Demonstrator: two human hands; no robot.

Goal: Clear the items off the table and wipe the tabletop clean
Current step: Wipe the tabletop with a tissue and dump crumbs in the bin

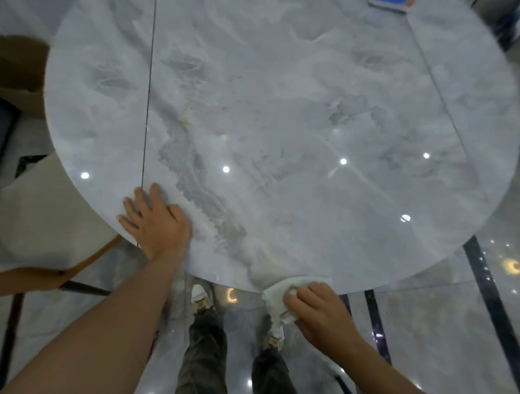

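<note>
**Step in hand:** wiping. The bench (pixel 309 84) carries almost nothing, so clearing looks nearly complete.

**Hands:**
- The right hand (pixel 318 312) grips a white cloth (pixel 277 295) with its fingers curled round it. It sits at the near rim of the bench, and part of the cloth hangs past that rim.
- The left hand (pixel 157 222) lies flat on the bench top just inside the near-left rim, fingers spread and holding nothing. It probably serves as a brace.

**Next move (judgement):** sweep the cloth inward across the bench toward the yellow crumbs (pixel 185 121). These lie left of the bench centre, well apart from the cloth.

**Limits of view:**
- A blue-and-white item (pixel 391 3) at the far rim of the bench is cut off by the frame. What it is cannot be told.
- Grey veining and lamp reflections on the bench top make residue hard to tell from the pattern.
</note>
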